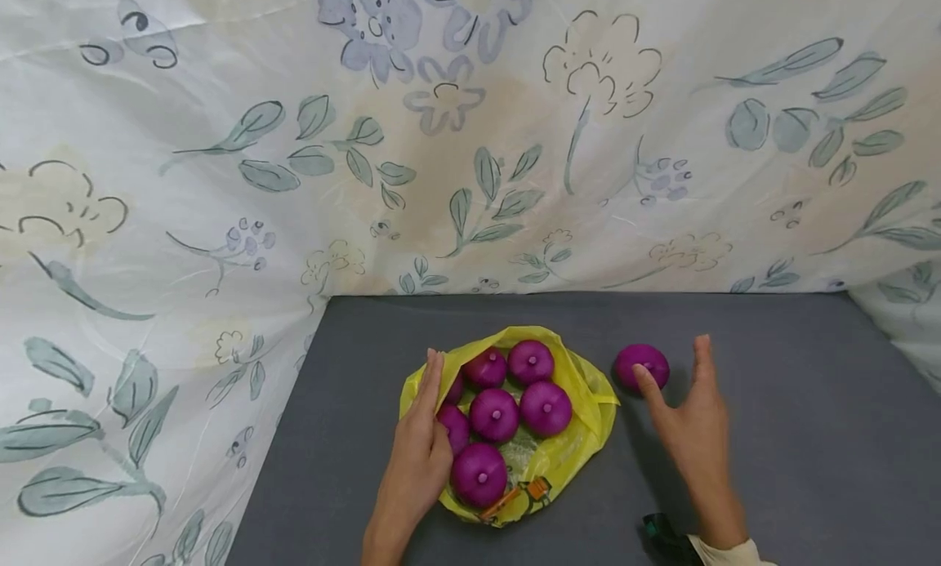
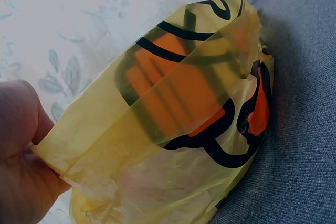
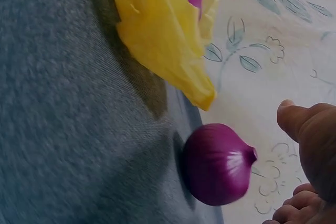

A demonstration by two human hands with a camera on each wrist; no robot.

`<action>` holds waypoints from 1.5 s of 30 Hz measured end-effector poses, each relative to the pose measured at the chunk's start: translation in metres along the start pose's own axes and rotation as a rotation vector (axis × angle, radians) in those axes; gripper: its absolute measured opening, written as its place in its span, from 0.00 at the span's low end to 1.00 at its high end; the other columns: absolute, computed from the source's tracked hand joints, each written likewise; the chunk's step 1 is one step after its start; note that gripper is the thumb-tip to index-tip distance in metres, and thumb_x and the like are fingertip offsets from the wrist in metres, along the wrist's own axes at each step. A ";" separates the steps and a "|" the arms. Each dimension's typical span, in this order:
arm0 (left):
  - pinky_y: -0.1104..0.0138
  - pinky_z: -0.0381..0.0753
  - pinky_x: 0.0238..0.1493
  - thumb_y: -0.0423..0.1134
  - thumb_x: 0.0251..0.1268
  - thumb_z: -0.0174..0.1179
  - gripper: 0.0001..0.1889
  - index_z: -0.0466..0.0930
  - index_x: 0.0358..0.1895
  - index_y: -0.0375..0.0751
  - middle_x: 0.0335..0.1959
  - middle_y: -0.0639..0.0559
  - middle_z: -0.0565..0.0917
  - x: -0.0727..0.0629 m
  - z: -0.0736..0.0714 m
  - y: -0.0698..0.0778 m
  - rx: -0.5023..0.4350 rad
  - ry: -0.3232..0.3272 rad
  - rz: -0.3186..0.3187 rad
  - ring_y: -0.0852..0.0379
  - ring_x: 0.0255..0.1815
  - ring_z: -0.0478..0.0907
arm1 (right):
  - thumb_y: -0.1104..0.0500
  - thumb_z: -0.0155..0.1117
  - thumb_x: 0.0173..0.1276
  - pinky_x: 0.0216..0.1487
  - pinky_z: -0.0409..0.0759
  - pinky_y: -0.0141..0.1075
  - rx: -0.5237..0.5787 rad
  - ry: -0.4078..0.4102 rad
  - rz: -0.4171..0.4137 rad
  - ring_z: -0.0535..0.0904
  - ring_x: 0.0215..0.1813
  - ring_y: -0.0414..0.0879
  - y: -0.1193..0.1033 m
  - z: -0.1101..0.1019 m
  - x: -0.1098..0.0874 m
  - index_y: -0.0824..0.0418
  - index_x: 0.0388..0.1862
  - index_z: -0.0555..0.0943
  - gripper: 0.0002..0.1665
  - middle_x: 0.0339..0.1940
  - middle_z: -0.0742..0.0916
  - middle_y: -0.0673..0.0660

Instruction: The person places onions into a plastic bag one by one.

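A yellow plastic bag (image 1: 588, 423) lies with its mouth spread wide, and several purple onions (image 1: 494, 415) sit inside it. At the bag's left side, my left hand (image 1: 415, 452) pinches the rim between thumb and fingers, as the left wrist view shows at the bag's edge (image 2: 58, 163). A single onion (image 1: 638, 363) rests on the grey surface just right of the bag. Over that onion's near right side is my right hand (image 1: 694, 431), its thumb and fingers spread apart and holding nothing. In the right wrist view the loose onion (image 3: 218, 165) stands apart from the thumb.
The grey cloth-covered table (image 1: 809, 435) extends on both sides of the bag. A floral sheet (image 1: 470, 141) hangs behind it and along its left and right edges. Something dark (image 1: 665, 537) is strapped at the right wrist, beside a pale sleeve (image 1: 728, 552).
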State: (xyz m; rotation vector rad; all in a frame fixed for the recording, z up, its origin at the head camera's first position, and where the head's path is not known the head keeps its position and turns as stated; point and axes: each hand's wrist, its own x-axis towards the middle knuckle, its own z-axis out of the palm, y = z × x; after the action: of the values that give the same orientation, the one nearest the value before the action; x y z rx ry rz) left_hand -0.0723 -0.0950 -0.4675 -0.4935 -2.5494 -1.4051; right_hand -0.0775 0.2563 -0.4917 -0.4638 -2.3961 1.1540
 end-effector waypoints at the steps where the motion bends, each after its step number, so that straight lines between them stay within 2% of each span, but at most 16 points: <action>1: 0.65 0.68 0.59 0.16 0.69 0.44 0.48 0.47 0.88 0.57 0.88 0.60 0.49 0.000 0.000 0.000 0.001 0.001 -0.002 0.58 0.85 0.52 | 0.43 0.72 0.73 0.77 0.59 0.65 0.002 -0.009 -0.004 0.57 0.84 0.65 -0.001 0.002 0.000 0.55 0.90 0.45 0.60 0.89 0.53 0.54; 4: 0.65 0.69 0.58 0.16 0.69 0.44 0.49 0.46 0.88 0.59 0.88 0.61 0.49 0.000 -0.002 0.000 -0.003 -0.003 -0.005 0.59 0.84 0.54 | 0.43 0.72 0.73 0.77 0.59 0.66 0.009 -0.028 -0.003 0.56 0.84 0.65 -0.002 0.006 -0.001 0.53 0.90 0.45 0.61 0.89 0.53 0.54; 5: 0.67 0.71 0.55 0.16 0.69 0.44 0.49 0.46 0.88 0.60 0.88 0.62 0.49 0.001 -0.002 0.000 -0.007 -0.005 -0.004 0.58 0.81 0.62 | 0.43 0.73 0.73 0.77 0.59 0.66 0.011 -0.031 -0.006 0.56 0.84 0.65 -0.002 0.007 0.000 0.53 0.90 0.45 0.61 0.89 0.53 0.55; 7: 0.70 0.73 0.45 0.16 0.69 0.44 0.49 0.46 0.88 0.60 0.88 0.61 0.49 0.002 -0.003 0.000 -0.014 -0.006 0.001 0.55 0.70 0.73 | 0.43 0.73 0.72 0.77 0.59 0.66 0.007 -0.038 -0.012 0.56 0.84 0.65 -0.002 0.009 0.000 0.53 0.90 0.46 0.61 0.89 0.53 0.55; 9: 0.70 0.68 0.35 0.15 0.68 0.44 0.49 0.46 0.88 0.60 0.88 0.61 0.49 0.002 -0.004 -0.001 -0.016 -0.001 0.005 0.54 0.64 0.74 | 0.43 0.73 0.72 0.77 0.58 0.66 -0.001 -0.051 -0.021 0.56 0.85 0.66 -0.001 0.012 0.002 0.54 0.90 0.46 0.61 0.89 0.53 0.56; 11: 0.69 0.66 0.31 0.15 0.68 0.44 0.50 0.46 0.88 0.60 0.88 0.60 0.50 0.001 -0.004 -0.002 -0.014 0.004 0.005 0.52 0.60 0.75 | 0.43 0.73 0.72 0.77 0.60 0.66 -0.011 -0.064 -0.032 0.57 0.84 0.66 -0.001 0.015 0.003 0.56 0.90 0.46 0.62 0.89 0.53 0.57; 17: 0.69 0.71 0.41 0.16 0.69 0.44 0.50 0.46 0.88 0.62 0.88 0.63 0.49 0.000 -0.007 -0.002 -0.011 -0.002 -0.004 0.57 0.76 0.67 | 0.43 0.74 0.71 0.69 0.70 0.68 -0.035 -0.083 -0.054 0.61 0.82 0.68 0.001 0.023 0.008 0.55 0.91 0.45 0.63 0.89 0.53 0.57; 20: 0.68 0.71 0.45 0.16 0.69 0.44 0.49 0.46 0.88 0.62 0.88 0.64 0.49 0.001 -0.007 -0.001 -0.010 -0.004 -0.009 0.60 0.84 0.55 | 0.44 0.74 0.71 0.68 0.71 0.68 -0.043 -0.094 -0.059 0.60 0.82 0.69 0.001 0.025 0.010 0.56 0.90 0.45 0.64 0.89 0.52 0.58; 21: 0.69 0.71 0.42 0.16 0.70 0.44 0.50 0.46 0.88 0.63 0.88 0.65 0.49 0.001 -0.007 -0.001 -0.011 -0.006 -0.014 0.61 0.80 0.62 | 0.44 0.75 0.71 0.67 0.71 0.68 -0.045 -0.097 -0.060 0.61 0.82 0.70 0.001 0.025 0.011 0.56 0.90 0.45 0.64 0.89 0.51 0.58; 24: 0.69 0.70 0.38 0.16 0.70 0.44 0.49 0.46 0.88 0.63 0.88 0.65 0.48 0.002 -0.006 -0.001 -0.006 -0.006 -0.011 0.61 0.78 0.64 | 0.46 0.76 0.71 0.67 0.71 0.68 -0.044 -0.102 -0.070 0.60 0.82 0.70 0.002 0.026 0.013 0.58 0.90 0.45 0.64 0.89 0.51 0.59; 27: 0.68 0.72 0.43 0.16 0.70 0.44 0.49 0.46 0.88 0.62 0.88 0.65 0.48 0.002 -0.006 -0.002 -0.009 -0.009 -0.007 0.58 0.80 0.63 | 0.49 0.77 0.70 0.67 0.71 0.69 -0.041 -0.096 -0.078 0.60 0.82 0.70 0.003 0.028 0.014 0.59 0.90 0.46 0.63 0.89 0.52 0.60; 28: 0.68 0.72 0.43 0.16 0.70 0.45 0.49 0.46 0.88 0.62 0.88 0.64 0.49 0.002 -0.005 -0.002 -0.008 -0.008 -0.007 0.59 0.83 0.58 | 0.50 0.77 0.69 0.67 0.71 0.69 -0.041 -0.094 -0.081 0.60 0.82 0.70 0.004 0.028 0.014 0.60 0.90 0.47 0.63 0.89 0.53 0.61; 33: 0.69 0.70 0.36 0.15 0.69 0.45 0.49 0.46 0.88 0.60 0.88 0.62 0.49 0.000 -0.005 -0.003 -0.005 -0.003 0.006 0.57 0.84 0.56 | 0.53 0.79 0.68 0.67 0.72 0.68 -0.040 -0.083 -0.074 0.64 0.80 0.71 0.006 0.029 0.012 0.63 0.88 0.52 0.61 0.88 0.56 0.61; 40: 0.67 0.72 0.43 0.16 0.69 0.45 0.49 0.47 0.88 0.60 0.88 0.62 0.50 -0.001 -0.005 -0.001 -0.001 -0.001 0.013 0.58 0.86 0.52 | 0.55 0.79 0.67 0.64 0.75 0.67 -0.047 -0.073 -0.100 0.72 0.73 0.73 0.006 0.028 0.012 0.64 0.86 0.59 0.56 0.86 0.63 0.65; 44: 0.68 0.70 0.40 0.16 0.70 0.45 0.49 0.46 0.88 0.61 0.88 0.63 0.49 -0.001 -0.006 -0.002 -0.004 -0.010 -0.001 0.59 0.84 0.55 | 0.55 0.80 0.66 0.61 0.78 0.66 -0.052 -0.072 -0.108 0.76 0.70 0.72 0.009 0.028 0.011 0.65 0.83 0.64 0.52 0.84 0.67 0.64; 45: 0.68 0.70 0.37 0.16 0.70 0.45 0.49 0.46 0.88 0.61 0.88 0.63 0.49 -0.002 -0.006 -0.002 -0.005 -0.012 -0.003 0.58 0.80 0.63 | 0.55 0.80 0.66 0.61 0.78 0.66 -0.054 -0.072 -0.110 0.76 0.69 0.72 0.010 0.028 0.010 0.65 0.82 0.65 0.51 0.84 0.67 0.64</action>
State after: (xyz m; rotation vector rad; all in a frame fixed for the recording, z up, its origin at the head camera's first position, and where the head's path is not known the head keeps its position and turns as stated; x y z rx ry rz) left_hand -0.0715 -0.1011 -0.4668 -0.5005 -2.5581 -1.4142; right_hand -0.0993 0.2493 -0.5128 -0.3081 -2.4859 1.0778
